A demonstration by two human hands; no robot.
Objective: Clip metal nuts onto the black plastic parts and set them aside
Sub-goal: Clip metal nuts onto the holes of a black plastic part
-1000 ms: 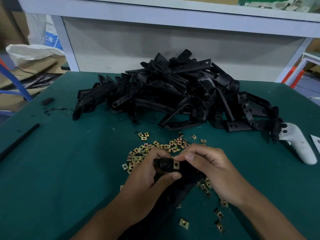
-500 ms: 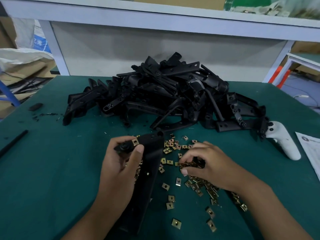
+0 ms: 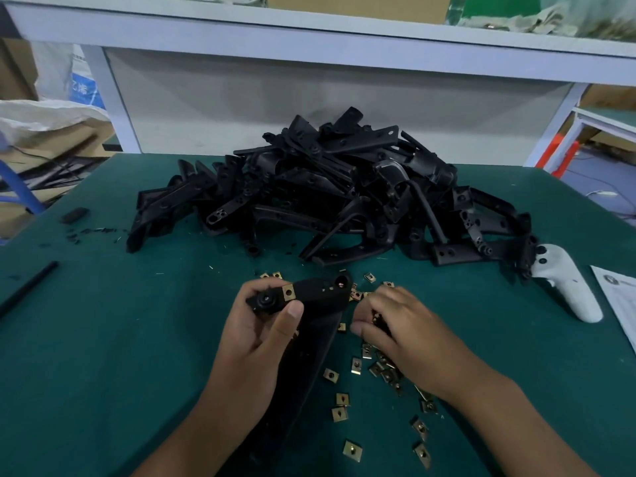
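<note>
**Picking the Next Clip Nut**

The left hand (image 3: 256, 333) grips the long black plastic part (image 3: 309, 342), one square brass-coloured metal nut (image 3: 289, 292) already seated. The right hand (image 3: 395, 330) curls over the loose nuts (image 3: 358, 366), apparently pinching one. Align it squarely before pressing. The heap of black parts (image 3: 330, 191) and white controller (image 3: 564, 287) crowd the green table (image 3: 103, 339).

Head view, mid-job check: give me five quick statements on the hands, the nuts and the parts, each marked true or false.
1. The left hand grips a black plastic part. True.
2. That part carries no nut. False: one brass clip nut sits on its upper end.
3. The right hand is down among the loose nuts. True.
4. The pile of black parts lies nearer the person than the nuts. False: it lies beyond them.
5. A white controller lies at the pile's left. False: at its right.
</note>
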